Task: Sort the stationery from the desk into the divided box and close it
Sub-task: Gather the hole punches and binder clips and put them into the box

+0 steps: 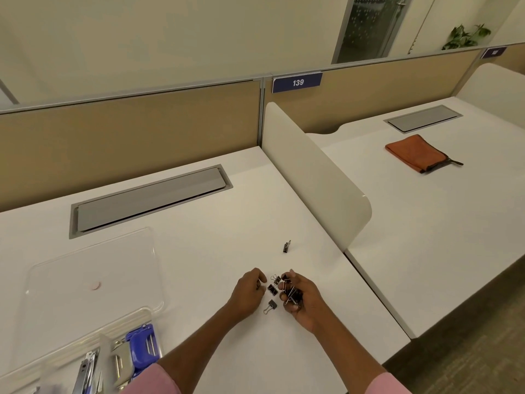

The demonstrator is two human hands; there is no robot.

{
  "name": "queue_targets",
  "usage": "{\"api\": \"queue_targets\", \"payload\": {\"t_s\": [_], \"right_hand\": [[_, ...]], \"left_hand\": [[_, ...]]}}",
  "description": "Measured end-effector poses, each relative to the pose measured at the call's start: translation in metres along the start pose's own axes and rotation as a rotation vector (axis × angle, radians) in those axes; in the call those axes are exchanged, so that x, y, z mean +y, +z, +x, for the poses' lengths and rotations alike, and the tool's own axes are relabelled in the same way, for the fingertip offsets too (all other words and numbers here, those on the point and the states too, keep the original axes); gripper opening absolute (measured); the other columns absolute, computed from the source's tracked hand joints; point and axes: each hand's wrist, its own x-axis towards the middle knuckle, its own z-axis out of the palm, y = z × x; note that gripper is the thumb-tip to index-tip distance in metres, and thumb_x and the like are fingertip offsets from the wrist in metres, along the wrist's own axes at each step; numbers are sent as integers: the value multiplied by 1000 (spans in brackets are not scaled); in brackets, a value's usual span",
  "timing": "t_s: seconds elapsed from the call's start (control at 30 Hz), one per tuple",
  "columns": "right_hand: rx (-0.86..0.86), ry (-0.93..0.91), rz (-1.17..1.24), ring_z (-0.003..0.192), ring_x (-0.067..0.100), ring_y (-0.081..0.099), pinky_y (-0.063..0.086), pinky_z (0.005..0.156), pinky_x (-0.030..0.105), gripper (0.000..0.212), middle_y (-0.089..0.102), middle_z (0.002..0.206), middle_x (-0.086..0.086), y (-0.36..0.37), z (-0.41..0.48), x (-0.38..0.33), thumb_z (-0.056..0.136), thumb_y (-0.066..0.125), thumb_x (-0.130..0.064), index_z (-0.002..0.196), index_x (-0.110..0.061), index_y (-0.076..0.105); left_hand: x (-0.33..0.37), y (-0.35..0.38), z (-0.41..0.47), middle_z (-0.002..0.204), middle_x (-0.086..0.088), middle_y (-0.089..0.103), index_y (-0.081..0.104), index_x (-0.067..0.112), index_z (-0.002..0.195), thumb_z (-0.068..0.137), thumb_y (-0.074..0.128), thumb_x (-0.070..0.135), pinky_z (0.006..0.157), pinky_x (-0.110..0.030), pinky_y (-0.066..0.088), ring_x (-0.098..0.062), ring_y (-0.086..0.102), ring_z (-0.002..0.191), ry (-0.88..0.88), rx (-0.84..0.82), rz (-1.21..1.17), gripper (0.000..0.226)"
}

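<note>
White desk point(199, 251): plain smooth top, grey cable flap point(150, 199) set in near the back.
Writing: blue plate point(297, 82) on the tan partition reads "139"; 2nd plate point(494, 52) far R is too blurred to read.
R hand point(302, 298): palm up, fingers curled round a clip bunch point(292, 295) of black binder clips w/ wire handles.
L hand point(250, 291): just beside it, fingers curled in; can't tell if they pinch anything.
Loose clips point(273, 285): a few on the desk between the hands; single clip point(271, 305) nearer the person; stray clip point(287, 246) apart, farther back.
Divided box point(136, 312): bottom L corner, clear plastic – lid point(93, 280) open, lying flat behind it; blue item point(142, 345) and metal bits inside.
Room: white divider point(312, 172), next desk w/ orange pouch point(416, 153), glass door, plant – an office.
</note>
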Motion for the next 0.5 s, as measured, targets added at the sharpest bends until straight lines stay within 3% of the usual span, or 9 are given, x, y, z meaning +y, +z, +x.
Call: {"api": "queue_targets", "payload": {"t_s": [0.1, 0.2, 0.3, 0.5], "right_hand": [[47, -30, -53, 49, 18, 49, 24, 34, 17, 22, 63, 70, 10, 0, 3, -4, 89, 64, -28, 76, -10, 59], [174, -83, -171, 45, 19, 48, 25, 34, 18, 15, 61, 70, 13, 0, 7, -8, 88, 66, -17, 79, -7, 59], [346, -123, -293, 44, 18, 48, 28, 39, 21, 10, 62, 68, 11, 0, 14, -11, 86, 66, -15, 86, -5, 67], [493, -341, -501, 48, 18, 54, 45, 52, 31, 37, 62, 62, 10, 1, 31, -21, 83, 72, -30, 73, 4, 64]], "left_hand": [[5, 0, 3, 80, 4, 54, 48, 19, 85, 91, 58, 19, 61, -21, 35, -15, 47, 75, -2, 23, -24, 11], [9, 1, 4, 70, 4, 52, 47, 17, 87, 85, 68, 34, 57, -26, 32, -15, 44, 65, -31, 33, 3, 27], [14, 3, 4, 72, 4, 50, 48, 13, 97, 79, 70, 44, 58, -29, 31, -18, 44, 68, -52, 18, 112, 42], [24, 7, 5, 80, -1, 53, 37, 12, 88, 77, 71, 48, 62, -30, 36, -20, 48, 72, -154, 1, 303, 51]]}}
